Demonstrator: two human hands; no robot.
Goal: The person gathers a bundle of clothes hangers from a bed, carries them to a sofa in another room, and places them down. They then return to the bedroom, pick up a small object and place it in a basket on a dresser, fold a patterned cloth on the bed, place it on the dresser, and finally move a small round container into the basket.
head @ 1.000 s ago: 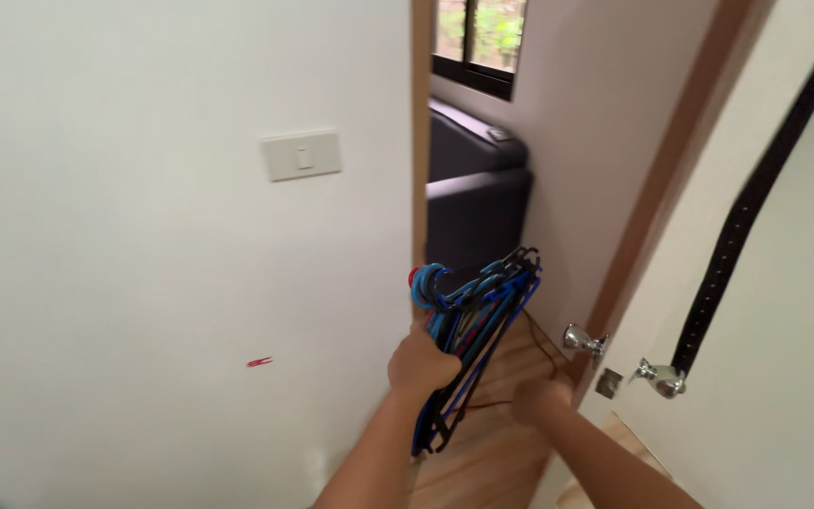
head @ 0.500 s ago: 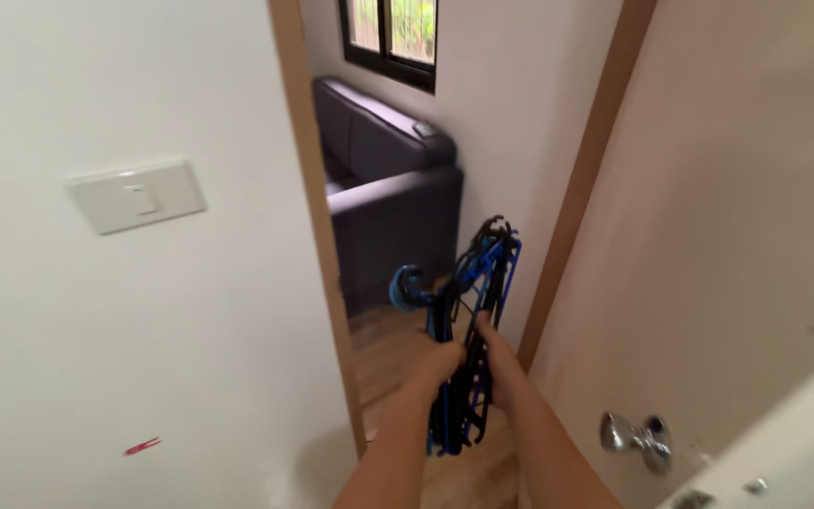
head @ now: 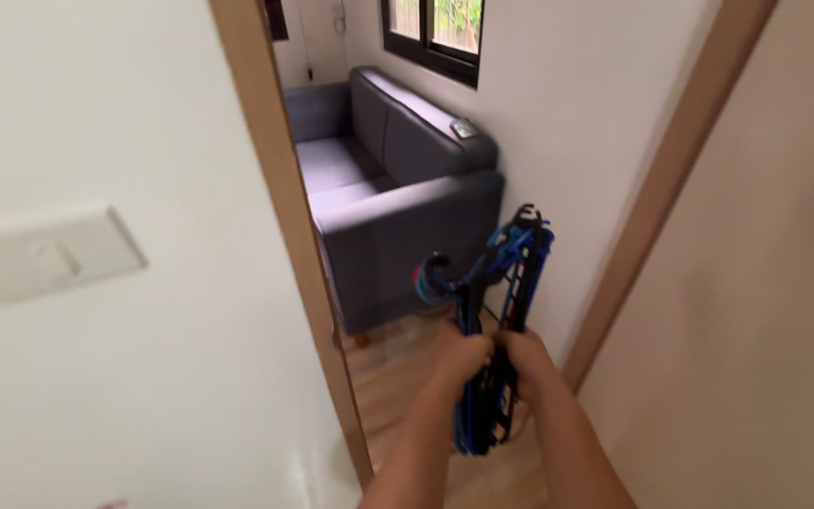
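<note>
Beyond a wooden doorway (head: 280, 236), a grey sofa (head: 398, 188) waits far left. Our left hand (head: 462, 358) and right hand (head: 525, 356) together grip a bundle of blue hangers (head: 501, 311), not yet carried through.

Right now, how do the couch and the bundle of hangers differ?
The sofa is dark grey, bulky and stands on the wooden floor; the bundle of hangers is blue and black, thin, and held upright by the left hand and right hand. Both show through the doorway.
</note>
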